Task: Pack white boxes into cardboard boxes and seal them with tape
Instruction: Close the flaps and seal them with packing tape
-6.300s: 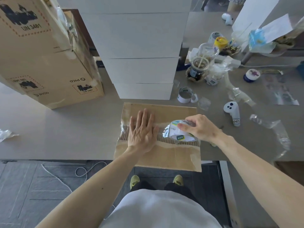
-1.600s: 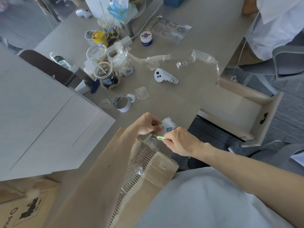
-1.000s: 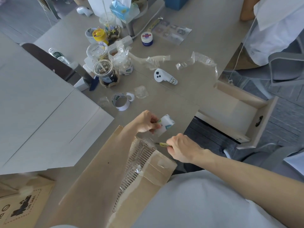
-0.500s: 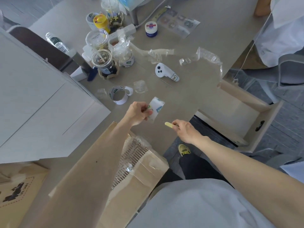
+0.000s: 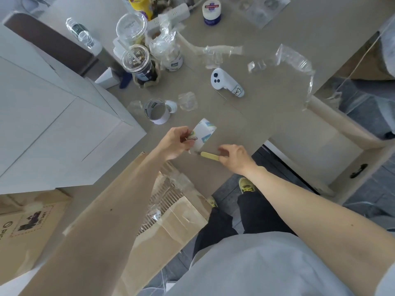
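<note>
My left hand (image 5: 177, 143) pinches a roll of clear tape (image 5: 204, 132) with a white printed core, held just above the table. My right hand (image 5: 234, 158) grips a small yellow cutter (image 5: 210, 155) whose tip points at the lower edge of the roll. Under my left forearm lies a flattened cardboard box (image 5: 171, 212) with tape across its torn, ribbed seam, jutting over the table edge. A stack of white boxes (image 5: 55, 122) stands at the left. A printed cardboard box (image 5: 27, 221) sits at the lower left.
An empty tape core (image 5: 156, 111), a white controller (image 5: 226, 82), crumpled strips of clear tape (image 5: 284, 60), lidded cups (image 5: 136, 63) and jars crowd the far table. An open drawer (image 5: 333, 154) sticks out at the right. Another person sits at the upper right.
The taped seam is no longer pressed; my left hand lifted the tape roll off the box. My right hand took up the yellow cutter and now brings it back to the roll.
</note>
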Demonstrator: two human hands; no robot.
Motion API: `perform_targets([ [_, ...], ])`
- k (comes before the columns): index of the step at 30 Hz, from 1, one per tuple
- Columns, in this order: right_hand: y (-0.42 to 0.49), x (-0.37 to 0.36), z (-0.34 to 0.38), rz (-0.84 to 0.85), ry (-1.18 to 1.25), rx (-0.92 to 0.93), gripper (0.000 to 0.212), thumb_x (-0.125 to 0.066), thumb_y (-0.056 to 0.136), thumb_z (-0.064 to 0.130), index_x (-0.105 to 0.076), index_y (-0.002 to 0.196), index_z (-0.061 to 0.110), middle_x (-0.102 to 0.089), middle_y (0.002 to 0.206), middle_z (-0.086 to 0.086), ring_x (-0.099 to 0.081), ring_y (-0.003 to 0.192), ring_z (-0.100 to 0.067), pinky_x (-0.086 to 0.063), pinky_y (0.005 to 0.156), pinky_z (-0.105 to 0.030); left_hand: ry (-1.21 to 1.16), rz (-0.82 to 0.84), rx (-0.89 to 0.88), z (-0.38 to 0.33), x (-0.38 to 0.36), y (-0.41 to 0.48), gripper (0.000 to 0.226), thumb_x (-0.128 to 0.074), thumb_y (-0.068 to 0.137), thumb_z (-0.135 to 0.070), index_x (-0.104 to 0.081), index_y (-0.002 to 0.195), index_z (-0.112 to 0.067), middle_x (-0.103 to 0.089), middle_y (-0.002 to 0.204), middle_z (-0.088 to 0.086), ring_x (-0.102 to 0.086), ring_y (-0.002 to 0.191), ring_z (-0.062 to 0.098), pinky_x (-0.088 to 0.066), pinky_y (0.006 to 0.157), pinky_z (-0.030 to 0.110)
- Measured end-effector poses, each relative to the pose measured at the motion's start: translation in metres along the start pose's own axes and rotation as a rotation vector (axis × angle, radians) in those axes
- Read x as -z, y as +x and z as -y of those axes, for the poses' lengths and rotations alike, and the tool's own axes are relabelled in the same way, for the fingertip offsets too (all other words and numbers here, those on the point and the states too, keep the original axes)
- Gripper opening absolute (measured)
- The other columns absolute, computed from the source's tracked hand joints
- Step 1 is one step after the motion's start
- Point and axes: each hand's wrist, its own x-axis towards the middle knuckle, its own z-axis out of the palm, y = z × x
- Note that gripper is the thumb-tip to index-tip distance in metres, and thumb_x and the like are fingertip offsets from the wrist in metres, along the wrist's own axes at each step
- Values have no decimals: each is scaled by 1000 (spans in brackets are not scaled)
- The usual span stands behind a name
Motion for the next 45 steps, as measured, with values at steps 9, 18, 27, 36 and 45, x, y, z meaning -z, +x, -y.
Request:
perform_targets([
  [9, 11, 85, -6, 172, 44, 262, 80, -74, 83, 21, -28, 148, 29, -47, 141, 1, -46, 124, -10, -35, 102, -27, -76, 200, -29, -37, -28, 8, 18, -71, 84, 4, -59, 78, -8, -57, 69, 2, -48, 58, 6, -42, 59, 22],
  [18, 28, 129, -28, 173, -99, 318, 38, -80, 70, 22, -47, 90, 20, -55, 80, 3, -50, 74, -19, -40, 60, -22, -54, 51, 86, -54, -56, 40, 38, -83, 72, -4, -67, 98, -26, -61, 90, -7, -53, 62, 8, -48, 63, 23],
  [27, 42, 139, -24, -22, -583, 324, 36, -70, 76, 47, -45, 86, 23, -53, 73, 5, -51, 72, -22, -33, 78, -37, 97, -18, 150, -65, -62, 65, 28, -77, 74, -5, -66, 98, -14, -54, 74, -4, -49, 68, 15, -38, 56, 11],
  [36, 47, 126, -20, 40, -701, 333, 37, -65, 79, 44, -49, 103, 19, -62, 94, -3, -53, 93, -27, -36, 78, -38, 107, -127, 350, -58, -77, 72, 26, -74, 75, -4, -59, 92, -18, -62, 95, 3, -60, 86, 24, -45, 68, 29],
  [45, 46, 126, -19, 78, -645, 334, 40, -68, 80, 41, -48, 107, 18, -62, 98, -5, -51, 91, -25, -39, 77, -38, 325, -189, 481, -57, -72, 69, 39, -83, 65, -34, -57, 89, -18, -59, 87, 1, -59, 80, 28, -43, 64, 32],
])
